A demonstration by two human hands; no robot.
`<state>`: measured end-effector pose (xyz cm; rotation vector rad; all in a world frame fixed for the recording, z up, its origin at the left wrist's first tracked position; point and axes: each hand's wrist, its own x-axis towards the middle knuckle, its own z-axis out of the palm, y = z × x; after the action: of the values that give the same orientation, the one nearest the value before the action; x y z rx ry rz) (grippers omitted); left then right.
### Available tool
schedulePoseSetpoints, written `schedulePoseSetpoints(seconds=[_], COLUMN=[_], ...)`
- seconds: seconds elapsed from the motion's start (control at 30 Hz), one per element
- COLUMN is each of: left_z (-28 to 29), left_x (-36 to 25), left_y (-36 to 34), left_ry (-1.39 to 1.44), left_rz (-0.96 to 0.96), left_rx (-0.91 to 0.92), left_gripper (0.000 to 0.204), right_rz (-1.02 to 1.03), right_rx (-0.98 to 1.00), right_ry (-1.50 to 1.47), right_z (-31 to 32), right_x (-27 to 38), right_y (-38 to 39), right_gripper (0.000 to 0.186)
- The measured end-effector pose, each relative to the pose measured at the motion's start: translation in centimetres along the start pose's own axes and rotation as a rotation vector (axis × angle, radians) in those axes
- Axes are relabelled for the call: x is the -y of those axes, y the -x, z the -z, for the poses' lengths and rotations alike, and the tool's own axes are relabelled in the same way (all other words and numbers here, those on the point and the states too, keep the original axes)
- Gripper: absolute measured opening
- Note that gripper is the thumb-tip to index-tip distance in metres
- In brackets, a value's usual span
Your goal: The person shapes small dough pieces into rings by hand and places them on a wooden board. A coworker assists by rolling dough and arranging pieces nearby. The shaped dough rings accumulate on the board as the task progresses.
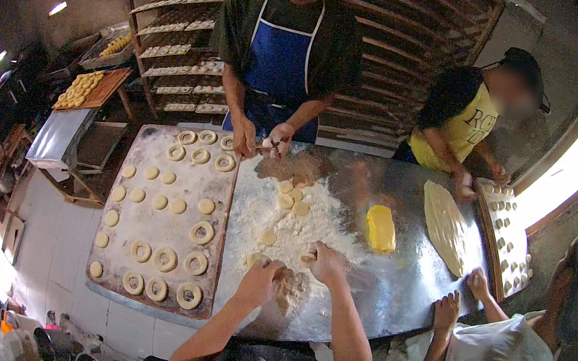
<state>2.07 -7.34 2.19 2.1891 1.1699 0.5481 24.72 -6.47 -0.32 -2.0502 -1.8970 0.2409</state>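
Observation:
Over the floured part of a metal table, my left hand (260,282) has its fingers curled at a small dough round (257,259), partly hidden by the hand. My right hand (328,264) is closed at the fingers around another dough piece (307,257), of which only a part shows. White flour (331,220) is spread around both hands. Just beyond them lies a single flat dough round (268,237), and farther off several more rounds (286,201) sit in a loose cluster.
At left, a floured board (178,235) bears several dough rings and rounds. To the right lie a yellow block (380,229) and a dough sheet (448,229), with a filled tray (506,240) at the table's end. Co-workers stand opposite and at right; racks (184,33) rise behind.

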Motion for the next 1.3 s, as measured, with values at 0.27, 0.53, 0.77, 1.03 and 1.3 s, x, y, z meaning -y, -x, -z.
schedulePoseSetpoints(seconds=[0.27, 0.53, 0.77, 1.03, 1.3], left_z=[2.4, 3.8, 5.0, 8.7, 13.7], left_x=[-5.7, -5.6, -2.4, 1.8, 7.8], left_y=[-0.9, 0.2, 3.2, 6.8, 10.3], left_ry=[0.533, 0.189, 0.929, 0.095, 0.198], left_rz=[0.210, 0.068, -0.018, 0.044, 0.238], left_rx=[-0.166, -0.445, -0.368, -0.677, -0.774], left_gripper=[0.031, 0.033, 0.046, 0.030, 0.017], right_rz=[-0.071, 0.165, -0.068, 0.120, -0.099], right_rx=[0.318, -0.070, 0.706, 0.610, 0.644], right_ry=[-1.054, -0.815, -2.281, -1.811, -1.697], right_z=[5.1, 2.6, 2.0, 0.3, -3.8], right_x=[2.5, 8.9, 10.8, 19.4, 29.1], right_y=[1.6, 0.6, 1.7, 1.4, -0.4], right_gripper=[0.036, 0.065, 0.047, 0.072, 0.078])
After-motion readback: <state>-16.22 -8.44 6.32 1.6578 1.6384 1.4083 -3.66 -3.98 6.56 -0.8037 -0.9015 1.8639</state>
